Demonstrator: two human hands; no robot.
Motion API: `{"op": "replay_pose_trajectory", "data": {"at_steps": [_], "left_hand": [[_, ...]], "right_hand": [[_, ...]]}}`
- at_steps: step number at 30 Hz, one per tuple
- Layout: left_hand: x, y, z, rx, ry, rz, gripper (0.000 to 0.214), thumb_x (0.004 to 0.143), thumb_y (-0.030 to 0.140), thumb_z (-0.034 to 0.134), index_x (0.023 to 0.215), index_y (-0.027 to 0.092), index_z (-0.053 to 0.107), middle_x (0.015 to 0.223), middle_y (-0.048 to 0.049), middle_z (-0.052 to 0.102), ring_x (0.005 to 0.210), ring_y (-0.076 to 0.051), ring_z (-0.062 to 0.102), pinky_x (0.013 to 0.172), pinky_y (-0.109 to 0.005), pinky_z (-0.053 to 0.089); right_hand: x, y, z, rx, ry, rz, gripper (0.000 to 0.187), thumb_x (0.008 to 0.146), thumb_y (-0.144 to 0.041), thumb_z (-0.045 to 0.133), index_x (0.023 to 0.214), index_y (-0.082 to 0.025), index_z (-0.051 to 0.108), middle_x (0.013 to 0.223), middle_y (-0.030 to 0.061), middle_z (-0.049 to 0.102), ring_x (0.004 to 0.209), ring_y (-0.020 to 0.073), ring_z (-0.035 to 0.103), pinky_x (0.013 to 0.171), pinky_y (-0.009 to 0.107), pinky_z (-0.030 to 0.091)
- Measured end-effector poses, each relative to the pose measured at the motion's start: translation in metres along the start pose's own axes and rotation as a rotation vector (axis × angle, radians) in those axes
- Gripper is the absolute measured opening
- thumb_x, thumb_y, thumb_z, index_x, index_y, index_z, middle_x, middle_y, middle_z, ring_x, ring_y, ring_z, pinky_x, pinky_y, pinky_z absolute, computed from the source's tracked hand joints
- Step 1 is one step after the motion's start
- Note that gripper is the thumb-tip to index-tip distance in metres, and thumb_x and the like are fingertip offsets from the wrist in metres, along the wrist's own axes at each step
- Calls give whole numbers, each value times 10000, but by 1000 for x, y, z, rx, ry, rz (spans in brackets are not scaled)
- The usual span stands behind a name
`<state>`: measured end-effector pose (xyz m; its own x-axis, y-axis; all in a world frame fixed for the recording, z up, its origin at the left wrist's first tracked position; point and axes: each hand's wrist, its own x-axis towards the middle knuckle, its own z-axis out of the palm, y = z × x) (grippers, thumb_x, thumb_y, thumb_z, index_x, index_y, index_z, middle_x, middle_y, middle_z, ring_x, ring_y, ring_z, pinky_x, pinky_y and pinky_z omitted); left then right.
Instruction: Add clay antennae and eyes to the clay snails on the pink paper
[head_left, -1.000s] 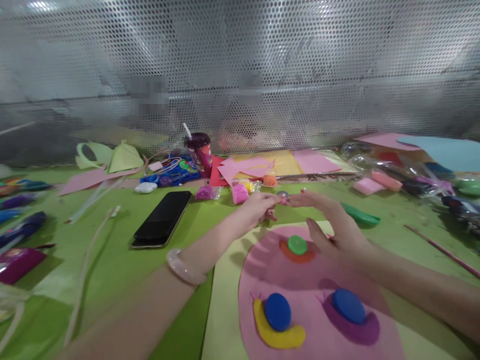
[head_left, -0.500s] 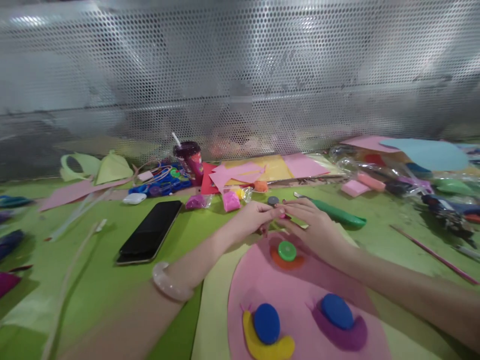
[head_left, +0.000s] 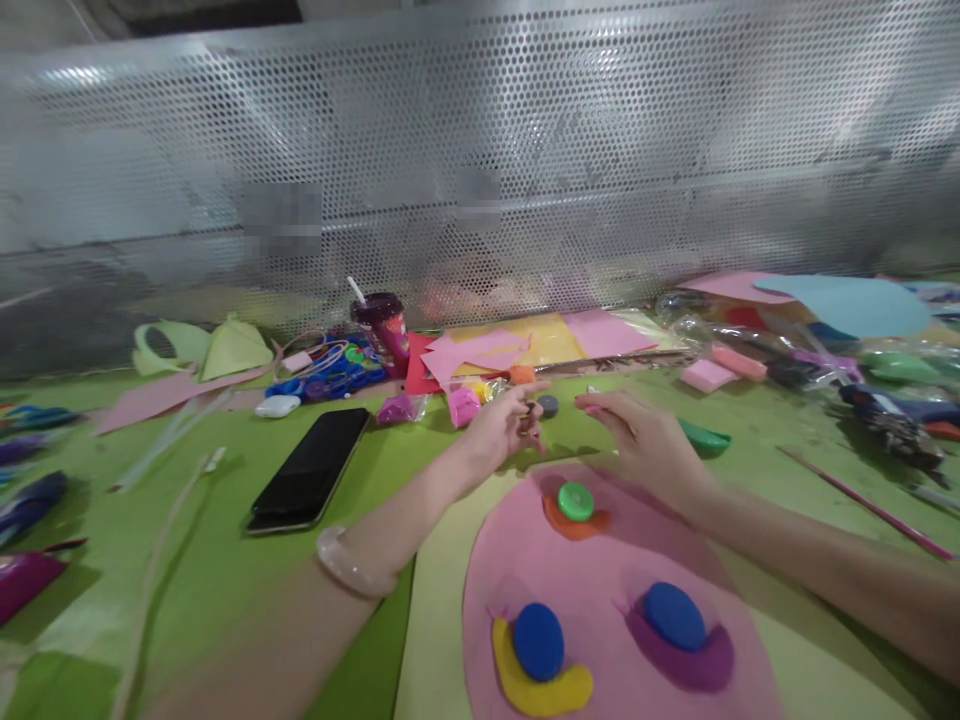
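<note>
My left hand (head_left: 501, 428) is above the top edge of a pink paper oval (head_left: 600, 570), its index finger stretched out and the other fingers loosely curled. Nothing shows in it. To its right, my right hand (head_left: 645, 440) pinches what looks like a small bit of pink clay (head_left: 592, 409), mostly hidden by the fingers. On the oval sit three clay snail-like shapes: an orange one (head_left: 556, 518) with a green disc (head_left: 576, 502), a yellow one (head_left: 517, 690) and a purple one (head_left: 675, 665), both with blue discs (head_left: 538, 642). A grey disc (head_left: 548, 406) lies between my hands.
A phone (head_left: 309, 470) lies left of the pale sheet (head_left: 435, 560). Behind are a cup with a straw (head_left: 382, 335), bagged pink clay (head_left: 465, 405) and coloured paper (head_left: 607, 335). A green clay packet (head_left: 705, 438) and a thin brush (head_left: 862, 500) lie right. A perforated metal panel (head_left: 480, 130) stands behind.
My hands, which met over the top of the oval, have moved apart. The grey disc now shows between them, and my left index finger has straightened. The view has shifted slightly.
</note>
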<state>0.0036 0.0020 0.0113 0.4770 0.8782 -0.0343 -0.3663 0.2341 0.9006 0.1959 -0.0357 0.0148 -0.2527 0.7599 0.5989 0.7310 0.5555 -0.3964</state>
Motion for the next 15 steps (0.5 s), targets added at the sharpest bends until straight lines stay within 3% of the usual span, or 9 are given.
{"op": "replay_pose_trajectory", "data": {"at_steps": [3, 8, 12, 15], "left_hand": [[4, -1, -3, -36, 69, 5, 424, 769, 41, 394, 1171, 123, 499, 733, 8, 543, 519, -84, 523, 605, -287, 516], [6, -8, -8, 30, 9, 44, 205, 822, 88, 513, 994, 122, 618, 884, -47, 643, 687, -110, 638, 818, -329, 505], [7, -10, -11, 87, -26, 39, 175, 743, 131, 675, 916, 125, 656, 839, -36, 667, 737, -105, 645, 838, -288, 491], [8, -10, -13, 142, 19, 18, 141, 752, 227, 686, 839, 118, 664, 750, -25, 662, 667, -97, 636, 776, -267, 508]], "right_hand": [[-2, 7, 5, -4, -13, 6, 334, 880, -137, 358, 1106, -185, 599, 988, 75, 664, 879, 199, 636, 763, 361, 518], [-2, 6, 7, -10, -28, -31, 266, 902, -241, 428, 1047, -241, 651, 1007, 64, 647, 902, 207, 621, 806, 351, 502], [-1, 4, 5, -5, -47, -24, 223, 887, -255, 473, 962, -231, 681, 951, 63, 634, 759, 173, 617, 723, 309, 503], [-1, 3, 4, -4, -37, 13, 195, 873, -271, 493, 904, -207, 675, 847, 46, 640, 697, 164, 604, 667, 308, 497]]}}
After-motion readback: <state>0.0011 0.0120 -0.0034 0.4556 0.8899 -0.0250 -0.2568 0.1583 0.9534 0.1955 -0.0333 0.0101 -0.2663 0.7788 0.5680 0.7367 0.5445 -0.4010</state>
